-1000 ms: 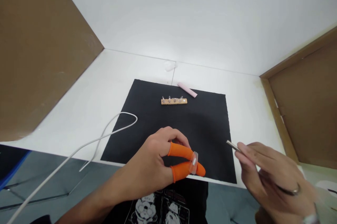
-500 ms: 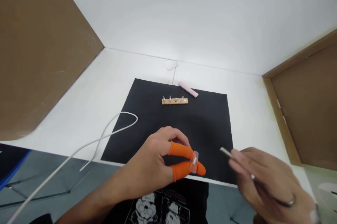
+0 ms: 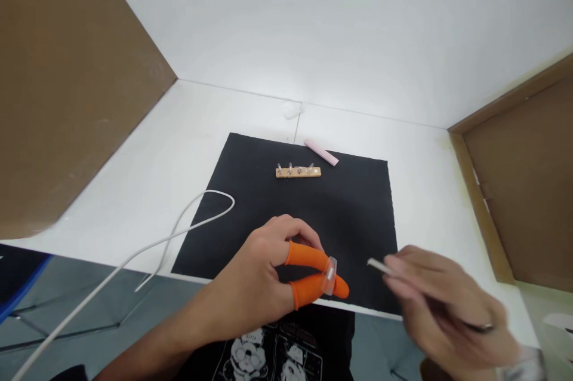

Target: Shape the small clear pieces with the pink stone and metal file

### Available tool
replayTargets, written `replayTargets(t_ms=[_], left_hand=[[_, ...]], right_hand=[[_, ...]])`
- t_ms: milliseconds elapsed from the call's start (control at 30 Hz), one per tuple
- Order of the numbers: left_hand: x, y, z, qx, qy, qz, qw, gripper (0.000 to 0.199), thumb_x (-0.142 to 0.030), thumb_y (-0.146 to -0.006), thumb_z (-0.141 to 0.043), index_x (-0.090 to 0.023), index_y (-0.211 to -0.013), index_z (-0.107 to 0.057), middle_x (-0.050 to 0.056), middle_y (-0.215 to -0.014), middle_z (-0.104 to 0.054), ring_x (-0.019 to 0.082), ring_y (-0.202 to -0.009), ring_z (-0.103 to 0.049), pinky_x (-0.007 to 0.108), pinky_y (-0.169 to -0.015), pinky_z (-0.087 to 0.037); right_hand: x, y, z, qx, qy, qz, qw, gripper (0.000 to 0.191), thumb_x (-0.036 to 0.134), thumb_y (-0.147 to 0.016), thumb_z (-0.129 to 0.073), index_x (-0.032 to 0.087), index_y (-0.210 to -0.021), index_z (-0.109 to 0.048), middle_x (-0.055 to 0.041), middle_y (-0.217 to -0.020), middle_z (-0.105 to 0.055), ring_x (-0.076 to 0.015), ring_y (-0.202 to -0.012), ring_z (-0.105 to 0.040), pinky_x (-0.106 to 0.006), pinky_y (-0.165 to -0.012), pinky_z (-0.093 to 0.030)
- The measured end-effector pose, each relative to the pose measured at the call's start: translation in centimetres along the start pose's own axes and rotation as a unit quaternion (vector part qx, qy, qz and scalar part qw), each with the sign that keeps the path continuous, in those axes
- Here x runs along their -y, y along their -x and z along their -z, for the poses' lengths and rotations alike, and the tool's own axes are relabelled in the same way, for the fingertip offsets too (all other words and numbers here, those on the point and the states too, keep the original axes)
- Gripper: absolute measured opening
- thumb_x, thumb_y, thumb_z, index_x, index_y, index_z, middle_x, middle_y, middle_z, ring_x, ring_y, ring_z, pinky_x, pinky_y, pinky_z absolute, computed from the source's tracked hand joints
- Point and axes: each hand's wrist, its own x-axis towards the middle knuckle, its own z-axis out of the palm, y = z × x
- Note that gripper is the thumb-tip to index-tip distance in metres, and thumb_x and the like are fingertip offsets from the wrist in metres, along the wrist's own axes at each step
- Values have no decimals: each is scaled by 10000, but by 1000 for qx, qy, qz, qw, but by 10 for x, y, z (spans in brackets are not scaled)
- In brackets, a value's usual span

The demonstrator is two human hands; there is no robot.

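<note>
My left hand (image 3: 264, 276) has orange rubber cots on its thumb and index finger. Pinched between those two fingertips is a small clear curved plastic piece (image 3: 329, 276), held above the front edge of a black mat (image 3: 250, 214). Off to the right, my right hand (image 3: 443, 303) is closed around a slim light-coloured tool (image 3: 379, 266), whose tip points left toward the clear piece without touching it. Motion blurs this hand, and most of the tool is hidden inside it. A narrow wooden strip (image 3: 293, 173) with several small clear pieces standing on it lies farther back on the mat.
A pink flat bar (image 3: 321, 152) rests at the mat's back edge. A white cable (image 3: 147, 243) loops over the mat's left side and the table front. Brown panels stand at left (image 3: 80, 82) and right (image 3: 532, 172); a white wall (image 3: 313, 28) rises behind.
My right hand and its tool have shifted slightly left, nearer the clear piece, and the tool tip is a little lower. My left hand stays put with the clear piece.
</note>
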Motion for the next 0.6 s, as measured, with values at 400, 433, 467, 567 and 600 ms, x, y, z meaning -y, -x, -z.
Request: replayTargets(t_ms=[400, 433, 467, 567, 600], left_hand=[[1, -3, 1, -2, -3, -1, 1000, 88, -187, -945, -845, -268, -952, -878, 10, -1013, -744, 162, -947, -722, 245, -781, -580], [1, -3, 1, -4, -3, -3, 1000, 83, -182, -943, -846, -261, -946, -874, 11, -1013, -746, 163, -951, -725, 245, -783, -580], [1, -3, 2, -6, -4, -3, 1000, 79, -174, -937, -849, -251, -938, -868, 13, -1014, -749, 165, -956, -728, 246, -785, -580], [2, -4, 3, -6, -11, -2, 1000, 82, -158, -927, -852, -239, -916, -859, 17, -1021, -754, 170, -971, -734, 248, -786, -580], [2, -4, 2, -7, -11, -3, 1000, 81, -162, -929, -852, -241, -912, -860, 18, -1020, -753, 170, -968, -733, 249, -785, -580]], right_hand=[[-29, -3, -8, -62, -161, -81, 982, 315, 25, -962, -733, 238, -1184, -800, 14, -749, -749, -142, -593, -660, -292, -535, -568], [-25, -4, -8, -27, -175, -76, 981, 278, 51, -975, -737, 241, -1167, -802, 4, -760, -771, -150, -599, -684, -293, -537, -577], [-21, -5, -7, 9, -190, -69, 979, 231, 81, -986, -744, 240, -1142, -804, -7, -778, -796, -158, -609, -713, -294, -543, -590], [-14, -6, -4, 75, -202, -63, 974, 158, 130, -1009, -749, 238, -1107, -808, -19, -796, -821, -173, -644, -765, -292, -566, -614], [-16, -6, -5, 60, -200, -69, 975, 173, 122, -1004, -752, 241, -1114, -813, -17, -796, -817, -171, -642, -758, -296, -571, -615]])
